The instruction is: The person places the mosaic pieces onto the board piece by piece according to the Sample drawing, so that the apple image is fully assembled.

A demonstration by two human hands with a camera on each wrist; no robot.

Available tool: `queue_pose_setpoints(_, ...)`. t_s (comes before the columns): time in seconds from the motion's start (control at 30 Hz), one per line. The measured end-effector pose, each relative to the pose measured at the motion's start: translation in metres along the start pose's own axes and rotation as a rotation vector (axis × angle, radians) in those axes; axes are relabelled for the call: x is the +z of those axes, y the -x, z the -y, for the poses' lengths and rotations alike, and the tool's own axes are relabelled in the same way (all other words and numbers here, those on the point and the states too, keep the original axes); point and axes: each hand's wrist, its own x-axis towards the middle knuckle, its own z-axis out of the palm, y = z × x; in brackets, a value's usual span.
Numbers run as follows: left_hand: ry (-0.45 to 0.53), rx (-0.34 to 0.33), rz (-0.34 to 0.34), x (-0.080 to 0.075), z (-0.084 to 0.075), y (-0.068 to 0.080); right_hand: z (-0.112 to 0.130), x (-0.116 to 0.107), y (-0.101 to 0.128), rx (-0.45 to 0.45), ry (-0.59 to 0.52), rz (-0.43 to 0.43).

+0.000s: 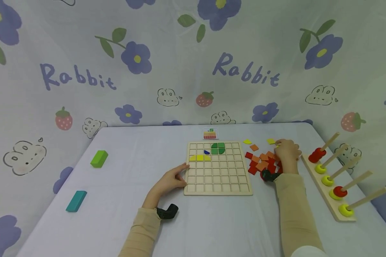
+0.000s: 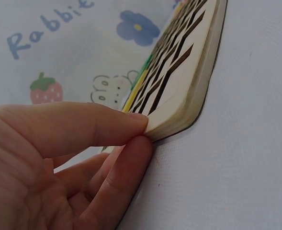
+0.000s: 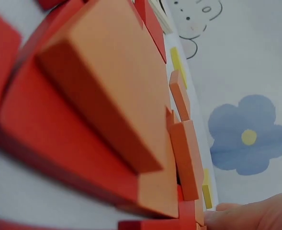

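Hands well apart in the head view: left hand (image 1: 168, 181) at the left edge of a square wooden grid board (image 1: 217, 175), right hand (image 1: 287, 154) bent down over the far-right side of a loose heap of flat red tiles (image 1: 271, 168) and orange tiles (image 1: 262, 166). Lying on the board's far part: a row of yellow tiles (image 1: 199, 157), a small blue piece (image 1: 207, 152) and, farther right, green pieces (image 1: 218, 148), some round-cornered. Just beyond, a small printed card (image 1: 210, 134). To the right, a pale wooden base (image 1: 325, 190) with round dowels and glossy yellow rings (image 1: 345, 210) and red ones; well to the left, a green block (image 1: 99, 159) and, nearer, a teal block (image 1: 76, 201). Beneath, a white cloth-covered worktop (image 1: 225, 225); behind, a softly creased fabric backdrop (image 1: 177, 60) printed with flowers, strawberries and rabbits.

From the left wrist: pinching the board's smooth edge beside a rounded corner; dark grooves across the top, fine weave in the cloth.

From the right wrist: crisp-edged tiles overlapping, partly blurred; right fingertips just beside the heap, low on the right. Cannot tell whether pinching anything there.
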Motion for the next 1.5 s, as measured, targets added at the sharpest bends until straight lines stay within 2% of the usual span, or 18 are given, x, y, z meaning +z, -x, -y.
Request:
queue_pose_setpoints(0.2,-0.019,-0.007,-0.007,0.001,-0.002,0.001,0.001,0.000,0.000,-0.015,-0.077,-0.018)
queue_pose_setpoints(0.37,-0.021,-0.006,-0.006,0.001,-0.003,0.000,0.004,0.000,0.005,-0.072,-0.117,-0.046)
queue_pose_setpoints(0.5,-0.021,-0.002,-0.004,0.001,-0.003,0.000,0.019,-0.003,0.018,-0.124,-0.151,-0.111)
queue_pose_setpoints(0.63,-0.023,-0.006,-0.005,0.001,-0.004,0.000,0.047,-0.002,0.033,-0.229,-0.244,-0.157)
queue_pose_setpoints(0.73,-0.030,-0.012,-0.013,0.001,-0.005,0.000,0.072,0.002,0.041,-0.308,-0.406,-0.067)
queue_pose_setpoints(0.87,-0.027,-0.020,-0.020,0.002,-0.006,0.000,0.104,0.012,0.053,-0.346,-0.656,0.166)
queue_pose_setpoints(1.0,-0.035,-0.019,-0.021,0.001,-0.005,0.001,0.127,0.026,0.062,-0.354,-0.755,0.319)
queue_pose_setpoints(1.13,-0.038,-0.024,-0.024,0.000,-0.005,0.002,0.139,0.043,0.066,-0.360,-0.762,0.347)
queue_pose_setpoints(1.2,-0.035,-0.028,-0.025,0.000,-0.005,0.002,0.141,0.051,0.066,-0.361,-0.754,0.334)
queue_pose_setpoints(1.43,-0.021,-0.016,-0.014,0.001,-0.005,0.002,0.139,0.075,0.059,-0.371,-0.559,0.230)
queue_pose_setpoints(1.5,-0.021,-0.020,-0.013,0.001,-0.004,0.001,0.139,0.078,0.059,-0.364,-0.545,0.230)
